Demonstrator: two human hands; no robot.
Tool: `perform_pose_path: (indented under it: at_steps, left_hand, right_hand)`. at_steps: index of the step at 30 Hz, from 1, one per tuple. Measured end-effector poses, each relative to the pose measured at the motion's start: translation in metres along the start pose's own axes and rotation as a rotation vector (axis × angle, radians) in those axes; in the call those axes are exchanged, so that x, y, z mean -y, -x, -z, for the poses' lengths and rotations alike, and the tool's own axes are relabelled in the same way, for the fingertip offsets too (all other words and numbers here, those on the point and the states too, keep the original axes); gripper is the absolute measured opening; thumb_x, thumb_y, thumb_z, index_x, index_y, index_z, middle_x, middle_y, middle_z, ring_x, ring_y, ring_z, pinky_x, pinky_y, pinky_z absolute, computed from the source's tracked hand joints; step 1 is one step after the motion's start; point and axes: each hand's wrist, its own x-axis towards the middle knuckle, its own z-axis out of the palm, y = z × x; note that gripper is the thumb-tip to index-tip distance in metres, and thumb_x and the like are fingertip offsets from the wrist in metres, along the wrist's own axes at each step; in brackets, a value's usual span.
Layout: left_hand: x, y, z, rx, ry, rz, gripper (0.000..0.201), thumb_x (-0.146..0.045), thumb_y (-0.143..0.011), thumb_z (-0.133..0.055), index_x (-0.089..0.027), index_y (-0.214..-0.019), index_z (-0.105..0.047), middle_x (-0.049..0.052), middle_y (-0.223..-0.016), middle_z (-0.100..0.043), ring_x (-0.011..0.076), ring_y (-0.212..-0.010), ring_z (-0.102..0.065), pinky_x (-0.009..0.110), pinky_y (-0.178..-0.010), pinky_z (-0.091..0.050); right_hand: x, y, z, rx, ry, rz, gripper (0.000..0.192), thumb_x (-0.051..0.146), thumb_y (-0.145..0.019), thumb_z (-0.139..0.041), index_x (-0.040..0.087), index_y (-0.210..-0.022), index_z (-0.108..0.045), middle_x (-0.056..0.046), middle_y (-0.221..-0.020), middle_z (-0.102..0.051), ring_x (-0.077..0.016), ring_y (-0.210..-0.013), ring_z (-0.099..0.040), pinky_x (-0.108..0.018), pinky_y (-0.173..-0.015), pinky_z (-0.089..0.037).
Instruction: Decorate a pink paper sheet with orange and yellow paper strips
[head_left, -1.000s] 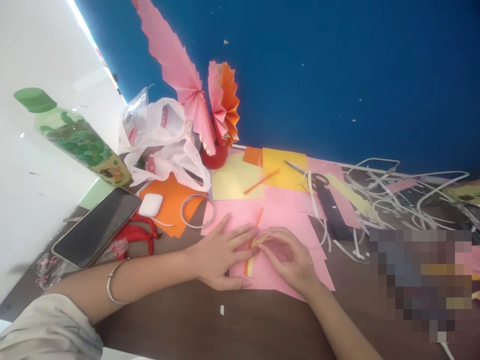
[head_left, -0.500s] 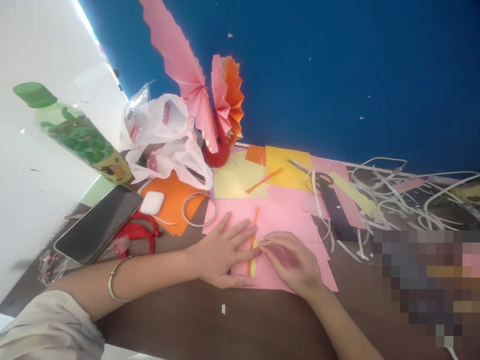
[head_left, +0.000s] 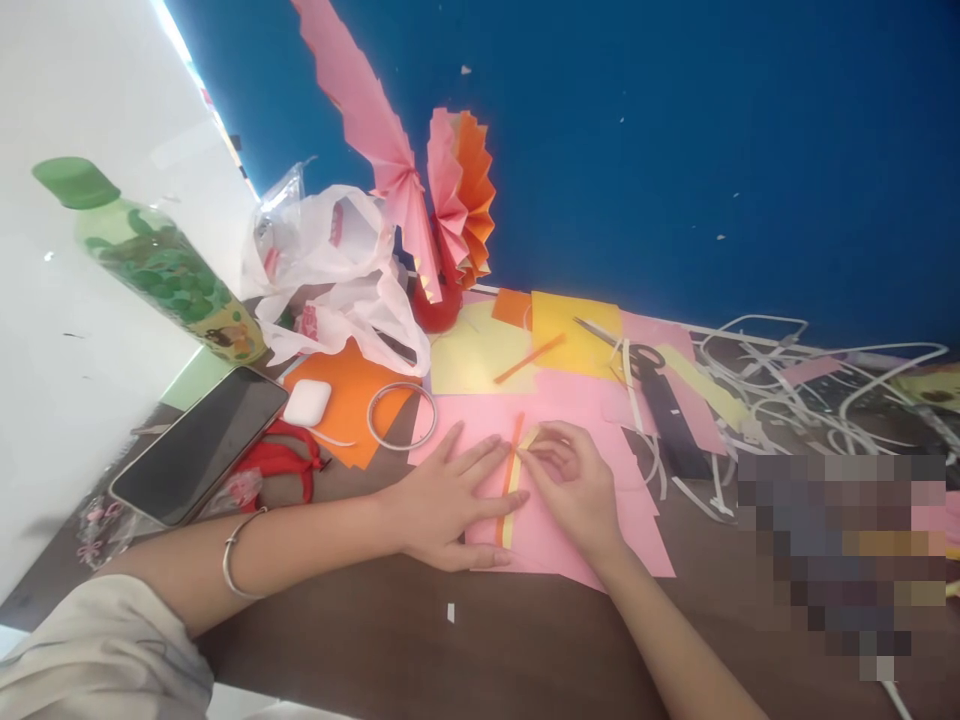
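My left hand (head_left: 457,500) lies flat with its fingers spread over a sheet of pink paper (head_left: 562,560). Its fingertips press on an orange paper strip (head_left: 508,490) and the lower part of a yellow paper strip (head_left: 514,495) beside it. My right hand (head_left: 574,490) pinches the upper end of the yellow strip between thumb and index finger. The two strips run side by side, nearly upright in the view, and the left fingers partly cover them.
Left of my hands are a phone (head_left: 199,445), a white case (head_left: 307,403) and a silver ring (head_left: 401,445). A bottle (head_left: 161,265) and plastic bags (head_left: 345,320) stand behind. Scissors (head_left: 645,355) lie among papers. White strips (head_left: 780,400) tangle at the right, near folded paper fans (head_left: 405,190).
My right hand has moved up along the orange strip with the end of the yellow strip, which now lies straighter beside it. The left hand stays nearly in place.
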Motion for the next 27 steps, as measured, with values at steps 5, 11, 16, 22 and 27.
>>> perform_pose_path:
  at_steps: [5, 11, 16, 22, 27]
  left_hand:
    - [-0.0009, -0.0001, 0.0013, 0.009, -0.002, 0.004, 0.066, -0.063, -0.083, -0.033, -0.023, -0.135, -0.037, 0.019, -0.146, -0.022, 0.0369, -0.134, -0.019, 0.063, -0.103, -0.008]
    - [-0.0011, -0.0002, 0.0012, 0.018, -0.006, 0.006, 0.065, -0.062, -0.084, -0.031, -0.023, -0.135, -0.037, 0.02, -0.146, -0.022, 0.0371, -0.134, -0.019, 0.062, -0.103, -0.008]
    - [-0.0007, 0.0002, 0.0, 0.003, -0.016, 0.008, 0.065, -0.063, -0.084, -0.032, -0.024, -0.136, -0.036, 0.017, -0.146, -0.024, 0.0369, -0.134, -0.02, 0.062, -0.104, -0.008]
    - [-0.0004, 0.0002, 0.0001, 0.014, -0.021, 0.002, 0.066, -0.063, -0.084, -0.03, -0.023, -0.136, -0.036, 0.019, -0.145, -0.024, 0.0375, -0.134, -0.02, 0.062, -0.103, -0.008]
    - [-0.0002, -0.0002, -0.0009, -0.01, -0.029, 0.0, 0.066, -0.063, -0.083, -0.032, -0.023, -0.136, -0.037, 0.017, -0.144, -0.028, 0.0372, -0.133, -0.021, 0.062, -0.104, -0.009]
  right_hand:
    - [-0.0009, 0.0012, -0.0013, -0.003, 0.038, 0.009, 0.029, 0.029, -0.075, -0.064, 0.024, -0.1, -0.052, -0.003, -0.084, -0.059, -0.016, -0.077, -0.062, -0.034, -0.071, -0.056]
    - [-0.0002, 0.0021, -0.0023, -0.015, 0.068, 0.027, 0.028, 0.028, -0.076, -0.062, 0.024, -0.102, -0.052, -0.003, -0.086, -0.059, -0.0157, -0.078, -0.061, -0.034, -0.074, -0.055]
    - [-0.0022, 0.0029, -0.0017, -0.039, 0.124, 0.071, 0.027, 0.026, -0.076, -0.061, 0.023, -0.101, -0.052, -0.003, -0.09, -0.059, -0.016, -0.08, -0.061, -0.036, -0.076, -0.055]
    - [-0.0008, 0.0032, -0.0023, -0.032, 0.173, 0.08, 0.025, 0.025, -0.077, -0.058, 0.023, -0.101, -0.052, -0.003, -0.091, -0.059, -0.0157, -0.079, -0.061, -0.035, -0.075, -0.055]
    - [-0.0006, 0.0029, -0.0028, -0.033, 0.213, 0.085, 0.025, 0.025, -0.077, -0.058, 0.023, -0.102, -0.051, -0.003, -0.091, -0.059, -0.0158, -0.078, -0.061, -0.036, -0.076, -0.054]
